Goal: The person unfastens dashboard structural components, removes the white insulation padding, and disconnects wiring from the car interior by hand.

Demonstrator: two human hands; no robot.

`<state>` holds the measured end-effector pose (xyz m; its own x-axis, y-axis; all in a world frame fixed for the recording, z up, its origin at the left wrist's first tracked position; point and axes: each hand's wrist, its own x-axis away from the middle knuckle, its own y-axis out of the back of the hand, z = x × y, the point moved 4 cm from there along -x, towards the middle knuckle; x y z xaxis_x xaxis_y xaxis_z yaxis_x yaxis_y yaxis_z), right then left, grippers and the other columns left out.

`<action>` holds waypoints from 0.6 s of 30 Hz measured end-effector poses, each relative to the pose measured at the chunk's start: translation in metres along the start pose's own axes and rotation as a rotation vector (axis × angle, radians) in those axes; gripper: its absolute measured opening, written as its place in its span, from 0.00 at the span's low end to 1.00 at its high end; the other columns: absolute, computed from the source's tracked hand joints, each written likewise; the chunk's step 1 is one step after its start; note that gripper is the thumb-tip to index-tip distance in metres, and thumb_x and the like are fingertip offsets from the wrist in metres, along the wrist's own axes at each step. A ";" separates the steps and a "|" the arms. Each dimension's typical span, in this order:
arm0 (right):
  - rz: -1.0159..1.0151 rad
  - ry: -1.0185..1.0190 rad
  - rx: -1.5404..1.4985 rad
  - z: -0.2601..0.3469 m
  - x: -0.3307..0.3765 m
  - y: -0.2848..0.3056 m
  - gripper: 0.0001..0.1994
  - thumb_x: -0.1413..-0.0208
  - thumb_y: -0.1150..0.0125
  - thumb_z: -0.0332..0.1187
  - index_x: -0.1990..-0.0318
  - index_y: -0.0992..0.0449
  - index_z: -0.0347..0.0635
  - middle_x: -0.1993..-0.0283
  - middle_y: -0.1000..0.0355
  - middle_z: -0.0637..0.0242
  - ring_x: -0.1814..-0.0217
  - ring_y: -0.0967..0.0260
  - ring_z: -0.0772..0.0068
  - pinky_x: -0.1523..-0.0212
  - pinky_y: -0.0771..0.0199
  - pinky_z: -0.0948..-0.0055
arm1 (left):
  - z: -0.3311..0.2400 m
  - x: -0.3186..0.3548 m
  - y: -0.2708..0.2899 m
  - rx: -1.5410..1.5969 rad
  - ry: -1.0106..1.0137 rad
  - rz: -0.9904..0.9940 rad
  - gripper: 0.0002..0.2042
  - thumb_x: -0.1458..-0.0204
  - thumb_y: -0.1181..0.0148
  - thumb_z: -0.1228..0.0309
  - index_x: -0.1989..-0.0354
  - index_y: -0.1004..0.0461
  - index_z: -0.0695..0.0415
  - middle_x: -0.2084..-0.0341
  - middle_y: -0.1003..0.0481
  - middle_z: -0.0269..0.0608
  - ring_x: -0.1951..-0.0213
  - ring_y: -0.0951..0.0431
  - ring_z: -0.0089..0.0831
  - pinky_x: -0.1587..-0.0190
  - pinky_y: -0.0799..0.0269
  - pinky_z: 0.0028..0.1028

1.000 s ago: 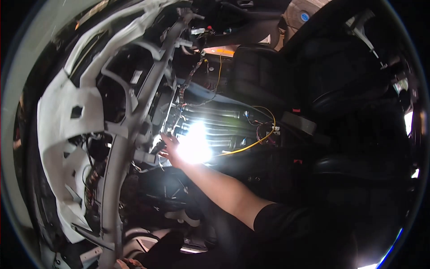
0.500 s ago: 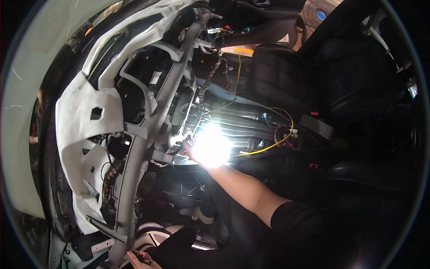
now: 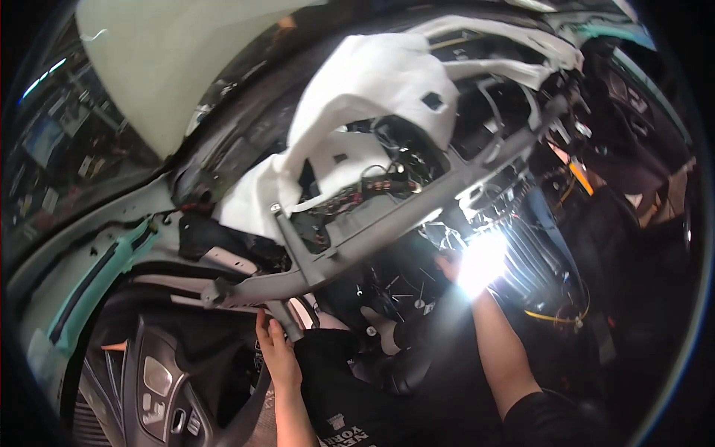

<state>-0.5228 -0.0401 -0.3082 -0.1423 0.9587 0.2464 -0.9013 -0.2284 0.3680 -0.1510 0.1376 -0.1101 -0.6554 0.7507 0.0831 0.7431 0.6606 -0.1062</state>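
Observation:
The grey metal dashboard crossbeam (image 3: 387,231) runs diagonally through the stripped front of a car, with white padding (image 3: 372,82) behind it. My left hand (image 3: 281,356) is raised just below the beam's near left end, beside the door, fingers stretched out and holding nothing visible. Whether its fingertips touch anything is unclear. Forward over the centre floor reaches my right hand (image 3: 448,264), close to thin wires under the beam. A very bright white glare (image 3: 482,262) covers its wrist and most of the hand, so its grip is hidden.
At the lower left is the dark door panel (image 3: 160,387) with switches. Green tape (image 3: 100,287) lines the body edge. A wiring harness (image 3: 365,195) hangs behind the beam. Ribbed ducts (image 3: 532,249) and a yellow cable (image 3: 555,318) lie on the floor at right.
My view has swung left, bringing the door and raised hood into sight. My left hand has come up from the lower edge near the beam's end. My right hand stays near the centre wires.

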 end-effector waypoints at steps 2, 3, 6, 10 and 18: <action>0.025 0.025 0.175 0.009 0.007 -0.003 0.21 0.37 0.47 0.48 0.54 0.22 0.37 0.62 0.22 0.60 0.63 0.25 0.68 0.59 0.24 0.70 | 0.003 0.002 0.030 -0.138 -0.091 -0.010 0.27 0.34 0.51 0.58 0.32 0.48 0.57 0.64 0.29 0.34 0.62 0.29 0.21 0.57 0.30 0.25; 0.025 0.031 0.264 0.015 0.012 -0.001 0.21 0.37 0.46 0.48 0.54 0.21 0.37 0.63 0.22 0.61 0.63 0.25 0.69 0.59 0.25 0.70 | 0.003 0.005 0.037 -0.148 -0.147 -0.030 0.26 0.33 0.51 0.60 0.32 0.48 0.57 0.64 0.29 0.34 0.63 0.29 0.20 0.57 0.31 0.24; -0.002 0.028 0.519 0.037 0.026 0.006 0.19 0.38 0.44 0.47 0.55 0.20 0.38 0.66 0.21 0.63 0.64 0.25 0.71 0.60 0.26 0.71 | 0.018 0.006 0.068 -0.386 -0.250 -0.017 0.23 0.36 0.49 0.74 0.33 0.46 0.58 0.64 0.28 0.36 0.61 0.28 0.21 0.56 0.30 0.21; 0.309 0.255 0.093 0.168 0.084 0.016 0.13 0.37 0.44 0.38 0.56 0.21 0.37 0.61 0.22 0.65 0.61 0.25 0.74 0.59 0.26 0.73 | 0.015 0.018 0.061 -0.808 -0.417 0.015 0.10 0.45 0.41 0.75 0.55 0.26 0.63 0.63 0.26 0.46 0.58 0.26 0.40 0.51 0.31 0.34; 0.008 0.596 0.630 0.353 -0.019 0.026 0.29 0.46 0.36 0.49 0.39 0.31 0.49 0.45 0.28 0.50 0.39 0.33 0.52 0.40 0.33 0.57 | 0.010 0.001 0.051 -0.735 -0.266 0.027 0.11 0.45 0.40 0.74 0.55 0.25 0.64 0.65 0.25 0.45 0.60 0.26 0.37 0.52 0.30 0.32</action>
<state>-0.3996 -0.1241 0.0135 -0.4972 0.8454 -0.1952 -0.5299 -0.1177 0.8398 -0.1151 0.1723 -0.1249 -0.5770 0.8010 -0.1598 0.5975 0.5473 0.5861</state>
